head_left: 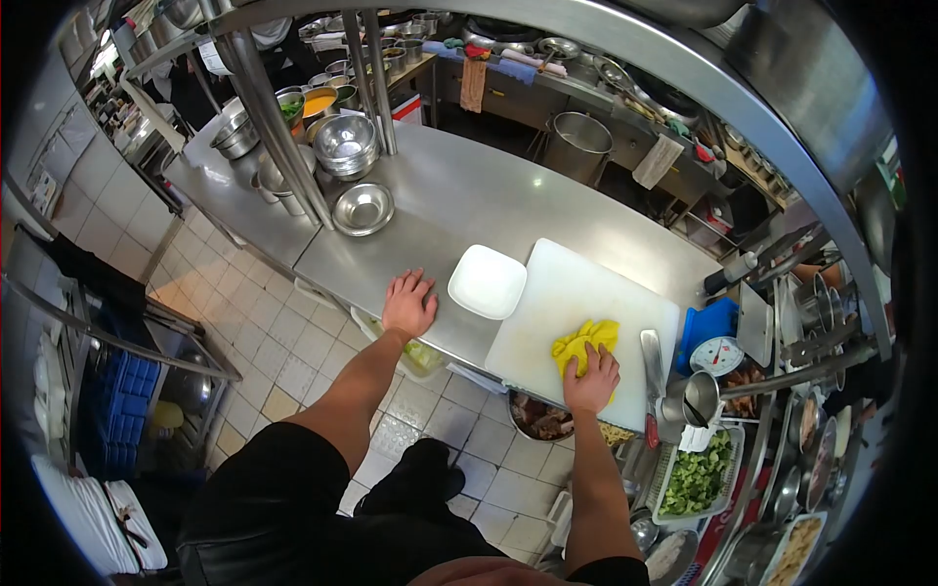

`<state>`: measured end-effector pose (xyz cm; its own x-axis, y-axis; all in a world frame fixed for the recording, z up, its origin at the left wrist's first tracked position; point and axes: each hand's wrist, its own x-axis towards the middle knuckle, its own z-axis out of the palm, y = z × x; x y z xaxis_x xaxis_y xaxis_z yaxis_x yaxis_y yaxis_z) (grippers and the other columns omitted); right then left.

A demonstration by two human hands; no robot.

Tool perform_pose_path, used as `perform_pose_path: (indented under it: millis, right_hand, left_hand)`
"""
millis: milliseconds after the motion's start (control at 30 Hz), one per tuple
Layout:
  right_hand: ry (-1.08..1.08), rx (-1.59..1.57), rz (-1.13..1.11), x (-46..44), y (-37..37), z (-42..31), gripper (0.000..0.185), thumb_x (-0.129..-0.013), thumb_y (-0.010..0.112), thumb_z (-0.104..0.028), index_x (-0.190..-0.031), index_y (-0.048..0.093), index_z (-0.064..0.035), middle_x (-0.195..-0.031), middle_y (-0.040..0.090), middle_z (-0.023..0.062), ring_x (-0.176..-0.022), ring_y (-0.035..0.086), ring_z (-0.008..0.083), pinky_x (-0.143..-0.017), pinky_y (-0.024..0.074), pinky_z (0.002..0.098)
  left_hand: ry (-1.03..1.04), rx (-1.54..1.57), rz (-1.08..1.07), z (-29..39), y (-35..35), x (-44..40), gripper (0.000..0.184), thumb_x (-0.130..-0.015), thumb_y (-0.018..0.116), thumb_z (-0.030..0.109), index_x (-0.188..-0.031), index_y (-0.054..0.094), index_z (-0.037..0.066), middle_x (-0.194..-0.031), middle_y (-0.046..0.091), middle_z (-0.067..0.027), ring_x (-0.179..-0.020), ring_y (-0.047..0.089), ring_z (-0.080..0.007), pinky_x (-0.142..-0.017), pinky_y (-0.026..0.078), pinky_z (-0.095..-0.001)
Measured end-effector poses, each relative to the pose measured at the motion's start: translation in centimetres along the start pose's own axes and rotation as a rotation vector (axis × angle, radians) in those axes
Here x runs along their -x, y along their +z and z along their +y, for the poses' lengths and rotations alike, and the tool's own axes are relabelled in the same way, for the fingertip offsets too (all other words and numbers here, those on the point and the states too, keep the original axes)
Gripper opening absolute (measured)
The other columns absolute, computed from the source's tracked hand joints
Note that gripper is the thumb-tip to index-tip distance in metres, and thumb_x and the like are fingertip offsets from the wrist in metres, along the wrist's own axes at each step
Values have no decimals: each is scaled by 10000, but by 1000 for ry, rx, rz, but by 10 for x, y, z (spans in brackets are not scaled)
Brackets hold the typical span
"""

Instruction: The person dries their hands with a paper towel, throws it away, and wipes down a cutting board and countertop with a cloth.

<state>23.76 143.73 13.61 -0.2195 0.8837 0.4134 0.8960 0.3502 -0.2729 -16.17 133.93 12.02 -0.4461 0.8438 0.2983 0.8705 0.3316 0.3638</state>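
Note:
My left hand (408, 305) lies flat on the steel counter (440, 186) near its front edge, fingers spread and holding nothing. My right hand (592, 379) presses a bunched yellow cloth (586, 341) against the white cutting board (542, 293); the fingertips rest on the cloth. Left of the board, a white square dish (487, 282) sits between my two hands. A knife with a broad blade (653, 361) and red handle lies along the board's right edge, beside my right hand.
Steel bowls (363, 209) and containers stand at the counter's left. A blue scale (716, 355), a steel pot (692, 398) and a basket of chopped greens (696, 474) are to the right. Below the board's front edge is a bowl of meat (540, 417). Steel posts (274, 127) rise from the counter.

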Motion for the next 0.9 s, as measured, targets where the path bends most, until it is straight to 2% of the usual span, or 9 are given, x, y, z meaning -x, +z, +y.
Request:
perform_pose_path:
  millis: [300, 400, 500, 800, 900]
  right_hand:
    - [2, 1, -5, -1, -3, -2, 450, -911, 664, -373, -1302, 685, -151, -1392, 608, 135, -1313, 516, 376, -1095, 399, 538]
    - [4, -5, -2, -1, 0, 0, 449, -907, 667, -375, -1296, 690, -151, -1395, 607, 131, -1312, 517, 374, -1095, 398, 538]
    - [7, -5, -2, -1, 1, 0, 447, -905, 669, -375, -1291, 693, -152, -1399, 605, 127, -1313, 517, 371, -1097, 397, 537]
    - [10, 5, -11, -1, 0, -1, 450, -906, 667, -377, -1297, 695, -154, -1401, 605, 121, -1316, 512, 366, -1102, 394, 530]
    - [15, 4, -16, -1, -1, -2, 451, -907, 666, -378, -1296, 696, -154, -1399, 607, 121, -1315, 512, 364, -1104, 392, 527]
  left_hand:
    - [6, -3, 5, -1, 2, -1, 407, -945, 641, 334, -1316, 686, 171, -1516, 557, -109, -1430, 450, -339, -1208, 323, -485]
    - [-12, 15, -23, -1, 2, -2, 415, -955, 617, 356, -1328, 684, 185, -1528, 545, -107, -1453, 439, -333, -1236, 289, -516]
    - [2, -9, -1, 0, 0, -1, 410, -948, 636, 338, -1323, 683, 177, -1521, 554, -106, -1432, 448, -338, -1210, 319, -485]
    - [-4, -11, -7, -1, 1, 0, 411, -958, 627, 347, -1327, 687, 178, -1527, 549, -105, -1445, 438, -332, -1223, 303, -483]
    - [-12, 12, -14, -2, 3, -1, 419, -954, 619, 359, -1330, 679, 186, -1534, 539, -100, -1456, 435, -328, -1238, 285, -512]
